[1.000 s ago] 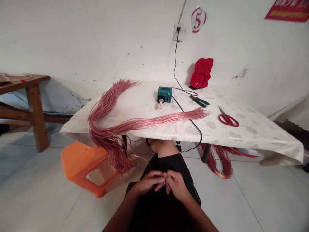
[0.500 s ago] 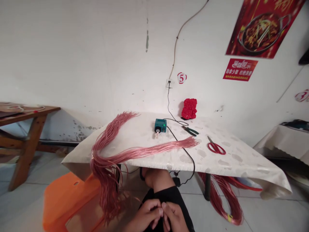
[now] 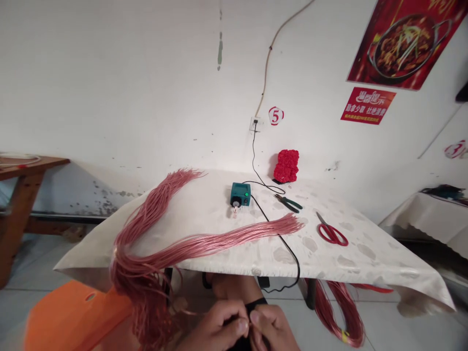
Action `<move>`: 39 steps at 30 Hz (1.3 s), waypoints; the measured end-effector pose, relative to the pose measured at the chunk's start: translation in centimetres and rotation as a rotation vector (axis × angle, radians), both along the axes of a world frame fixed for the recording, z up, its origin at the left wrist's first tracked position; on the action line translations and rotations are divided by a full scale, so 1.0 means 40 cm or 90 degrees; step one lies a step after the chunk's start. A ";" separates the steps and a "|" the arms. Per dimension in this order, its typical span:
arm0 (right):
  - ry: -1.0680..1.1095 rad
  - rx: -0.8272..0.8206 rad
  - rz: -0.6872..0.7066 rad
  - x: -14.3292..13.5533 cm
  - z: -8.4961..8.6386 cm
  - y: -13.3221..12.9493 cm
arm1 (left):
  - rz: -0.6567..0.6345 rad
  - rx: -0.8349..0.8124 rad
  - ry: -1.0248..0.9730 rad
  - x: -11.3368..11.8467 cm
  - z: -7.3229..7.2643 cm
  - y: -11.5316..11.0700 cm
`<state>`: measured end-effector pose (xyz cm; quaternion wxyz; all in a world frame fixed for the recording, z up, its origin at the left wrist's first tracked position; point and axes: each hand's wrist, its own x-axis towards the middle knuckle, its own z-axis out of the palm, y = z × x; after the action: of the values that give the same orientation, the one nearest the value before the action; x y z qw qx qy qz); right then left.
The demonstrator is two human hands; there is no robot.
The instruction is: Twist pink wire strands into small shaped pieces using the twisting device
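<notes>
My left hand (image 3: 223, 325) and my right hand (image 3: 272, 327) meet low in front of my lap, below the table edge. Thumbs and fingertips of both are pinched close together; whatever sits between them is hidden or too small to name. A blurred thin strand shows just left of my left hand. Nearest to the hands, a bundle of pink wire-like strands (image 3: 212, 243) spreads over the table's left and middle, its lower part hanging off the front edge. Behind it stands a small green machine (image 3: 240, 193) with a dark knob and a lit green button.
On the patterned tablecloth (image 3: 256, 261) lie green-handled pliers (image 3: 288, 202) and red-handled scissors (image 3: 332, 234). A red textured object (image 3: 286, 165) stands by the wall. A black cable (image 3: 292, 251) crosses the front edge. An orange stool (image 3: 73, 312) and a coiled strand bundle (image 3: 341, 312) are below.
The view has moved closer to the table. Both hands have risen slightly toward the table edge, still pinched together. Things on the table have stayed in place.
</notes>
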<state>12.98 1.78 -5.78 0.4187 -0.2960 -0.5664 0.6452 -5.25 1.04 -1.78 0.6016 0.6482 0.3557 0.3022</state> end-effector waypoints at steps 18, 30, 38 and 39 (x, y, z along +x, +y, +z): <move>-0.559 0.523 -0.296 -0.002 0.287 0.860 | 0.150 0.085 -0.030 -0.178 0.231 0.803; -0.536 0.368 -0.253 0.012 0.166 0.896 | 0.002 -0.087 -0.121 -0.227 0.063 0.924; -0.556 0.400 -0.257 0.014 0.167 0.897 | 0.053 -0.053 -0.069 -0.226 0.066 0.908; -0.559 0.404 -0.257 0.015 0.167 0.897 | 0.060 -0.052 -0.061 -0.226 0.066 0.908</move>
<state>13.57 37.65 0.91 0.3276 -0.4983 -0.7850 0.1677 -14.30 37.34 0.85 0.6293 0.5903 0.3686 0.3459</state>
